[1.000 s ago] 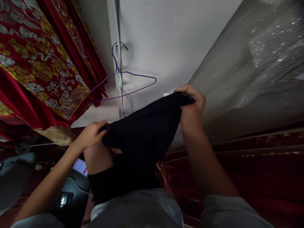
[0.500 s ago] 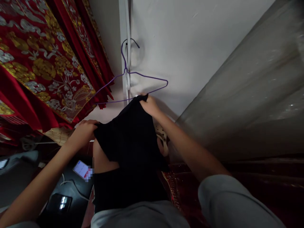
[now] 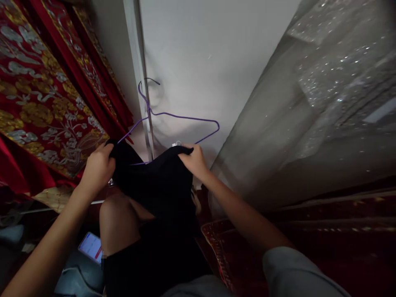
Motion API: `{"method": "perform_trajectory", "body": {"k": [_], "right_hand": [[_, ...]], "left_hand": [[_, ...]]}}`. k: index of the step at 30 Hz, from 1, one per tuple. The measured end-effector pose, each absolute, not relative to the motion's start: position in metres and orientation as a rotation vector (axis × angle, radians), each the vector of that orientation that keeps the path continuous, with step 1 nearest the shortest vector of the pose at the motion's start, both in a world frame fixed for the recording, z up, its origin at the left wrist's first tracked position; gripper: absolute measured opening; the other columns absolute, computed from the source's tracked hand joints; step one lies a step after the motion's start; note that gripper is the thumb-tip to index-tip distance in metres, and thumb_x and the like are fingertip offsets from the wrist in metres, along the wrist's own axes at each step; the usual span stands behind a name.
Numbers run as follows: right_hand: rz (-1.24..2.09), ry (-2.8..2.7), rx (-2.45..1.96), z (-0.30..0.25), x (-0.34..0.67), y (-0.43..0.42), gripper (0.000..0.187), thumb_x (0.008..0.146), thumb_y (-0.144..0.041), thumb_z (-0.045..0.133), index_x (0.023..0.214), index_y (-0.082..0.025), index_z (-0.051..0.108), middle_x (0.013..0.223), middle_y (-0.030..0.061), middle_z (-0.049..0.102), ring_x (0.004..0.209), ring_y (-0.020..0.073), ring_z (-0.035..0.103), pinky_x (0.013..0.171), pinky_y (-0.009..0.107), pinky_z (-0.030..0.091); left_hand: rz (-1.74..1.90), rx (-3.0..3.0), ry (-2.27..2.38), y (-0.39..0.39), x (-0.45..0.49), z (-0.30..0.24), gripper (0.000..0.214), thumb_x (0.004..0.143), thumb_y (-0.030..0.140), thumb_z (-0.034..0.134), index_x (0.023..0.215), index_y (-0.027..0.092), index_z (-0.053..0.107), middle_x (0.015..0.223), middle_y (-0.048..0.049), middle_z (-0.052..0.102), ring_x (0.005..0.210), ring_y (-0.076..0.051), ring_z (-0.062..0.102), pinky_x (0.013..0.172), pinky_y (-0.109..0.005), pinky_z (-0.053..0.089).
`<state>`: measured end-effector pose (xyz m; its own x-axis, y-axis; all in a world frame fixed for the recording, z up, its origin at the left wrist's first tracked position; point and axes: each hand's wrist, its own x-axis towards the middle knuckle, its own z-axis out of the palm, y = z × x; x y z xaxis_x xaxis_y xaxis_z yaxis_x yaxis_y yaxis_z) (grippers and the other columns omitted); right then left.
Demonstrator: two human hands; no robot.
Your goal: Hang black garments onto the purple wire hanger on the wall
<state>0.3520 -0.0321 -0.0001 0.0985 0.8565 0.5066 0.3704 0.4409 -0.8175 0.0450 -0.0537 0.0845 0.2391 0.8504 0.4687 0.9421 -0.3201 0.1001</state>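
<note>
A black garment (image 3: 154,185) is stretched between my two hands, its upper edge sagging in the middle. My left hand (image 3: 99,167) is closed on its left top corner, at the left end of a purple wire hanger (image 3: 182,116). My right hand (image 3: 194,161) pinches the right part of the upper edge, just below the hanger's lower right side. A small shiny clip (image 3: 177,144) sits beside that hand. The garment hides part of the hanger's bottom bar. The hanger's dark hook is uppermost, in front of a pale upright strip (image 3: 136,45).
Red embroidered cloth (image 3: 40,95) hangs at the left. Clear plastic (image 3: 272,136) covers sparkly material on the right, with dark red fabric (image 3: 309,239) below. A lit phone (image 3: 91,246) lies at the lower left. My bare knee (image 3: 119,222) is below the garment.
My left hand has lifted its corner of the garment up to the hanger's left end. The garment now overlaps the hanger's left side. The view has shifted to the right.
</note>
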Motion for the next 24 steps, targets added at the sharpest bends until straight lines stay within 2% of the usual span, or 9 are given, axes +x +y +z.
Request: {"method": "perform_trajectory", "body": {"k": [3,6,11,13,16,18,21,23,24], "right_hand": [[0.568,-1.463,-0.999,-0.005,0.344,-0.042,0.015,0.079,-0.031,0.060,0.068,-0.021,0.062,0.066,0.0002,0.060,0.067,0.0186,0.058,0.064,0.030,0.045],[0.586,-1.490,-0.961,-0.002,0.347,-0.049,0.015,0.080,-0.033,0.061,0.081,-0.020,0.071,0.079,0.0026,0.070,0.078,0.0214,0.066,0.075,0.034,0.051],[0.552,-1.463,-1.036,0.002,0.338,-0.050,0.014,0.081,-0.027,0.057,0.076,-0.021,0.068,0.077,0.0045,0.071,0.083,0.0228,0.068,0.082,0.036,0.055],[0.560,-1.499,-1.025,0.003,0.323,-0.052,0.015,0.081,-0.022,0.053,0.079,-0.021,0.068,0.080,0.0045,0.072,0.086,0.0223,0.069,0.085,0.035,0.056],[0.500,-1.622,-0.980,0.010,0.311,-0.057,0.020,0.081,-0.018,0.052,0.088,-0.021,0.071,0.087,0.0034,0.074,0.090,0.0219,0.070,0.089,0.036,0.057],[0.356,-1.586,-0.974,0.017,0.320,-0.059,0.032,0.082,-0.017,0.056,0.109,-0.022,0.071,0.111,0.0045,0.075,0.101,0.0223,0.070,0.095,0.037,0.057],[0.123,-1.381,-1.033,0.027,0.357,-0.055,0.065,0.083,-0.025,0.066,0.146,-0.024,0.050,0.154,0.0091,0.053,0.098,0.0206,0.070,0.089,0.038,0.059],[0.053,-1.323,-1.112,0.029,0.389,-0.048,0.082,0.082,-0.034,0.072,0.156,-0.028,0.037,0.160,0.0106,0.045,0.088,0.0184,0.068,0.080,0.038,0.061],[0.054,-1.347,-1.160,0.029,0.404,-0.043,0.085,0.081,-0.037,0.074,0.157,-0.029,0.036,0.157,0.0104,0.048,0.087,0.0187,0.068,0.079,0.038,0.061]], "left_hand": [[-0.964,-2.258,-1.636,-0.026,0.046,0.080,0.039,0.077,0.011,0.044,0.111,0.015,0.062,0.108,-0.0134,0.067,0.107,-0.031,0.067,0.097,-0.042,0.054],[-1.126,-2.320,-1.691,-0.007,0.039,0.074,0.043,0.080,0.016,0.048,0.121,0.015,0.059,0.102,-0.0089,0.067,0.099,-0.027,0.066,0.096,-0.041,0.054],[-1.216,-2.549,-1.665,-0.010,0.050,0.085,0.031,0.075,0.018,0.057,0.106,0.018,0.062,0.089,-0.0036,0.064,0.084,-0.022,0.063,0.084,-0.035,0.056],[-1.246,-2.492,-1.580,-0.018,0.061,0.095,0.032,0.075,0.014,0.057,0.105,0.019,0.064,0.091,-0.0031,0.065,0.086,-0.021,0.064,0.086,-0.034,0.055],[-1.103,-2.392,-1.597,-0.026,0.065,0.104,0.034,0.077,0.010,0.052,0.106,0.019,0.068,0.095,-0.0042,0.069,0.089,-0.022,0.064,0.091,-0.034,0.053],[-0.956,-2.387,-1.647,-0.027,0.057,0.108,0.039,0.078,0.009,0.048,0.109,0.016,0.070,0.098,-0.0058,0.072,0.091,-0.022,0.064,0.092,-0.034,0.051],[-0.821,-2.429,-1.658,-0.025,0.041,0.113,0.044,0.078,0.010,0.047,0.114,0.013,0.072,0.104,-0.0079,0.074,0.093,-0.021,0.063,0.091,-0.031,0.049],[-0.747,-2.474,-1.649,-0.024,0.036,0.116,0.042,0.078,0.014,0.050,0.112,0.013,0.074,0.102,-0.0081,0.075,0.088,-0.021,0.063,0.087,-0.030,0.048],[-0.707,-2.493,-1.651,-0.023,0.036,0.118,0.040,0.078,0.018,0.051,0.110,0.013,0.074,0.099,-0.0082,0.074,0.085,-0.021,0.062,0.084,-0.030,0.048]]}}
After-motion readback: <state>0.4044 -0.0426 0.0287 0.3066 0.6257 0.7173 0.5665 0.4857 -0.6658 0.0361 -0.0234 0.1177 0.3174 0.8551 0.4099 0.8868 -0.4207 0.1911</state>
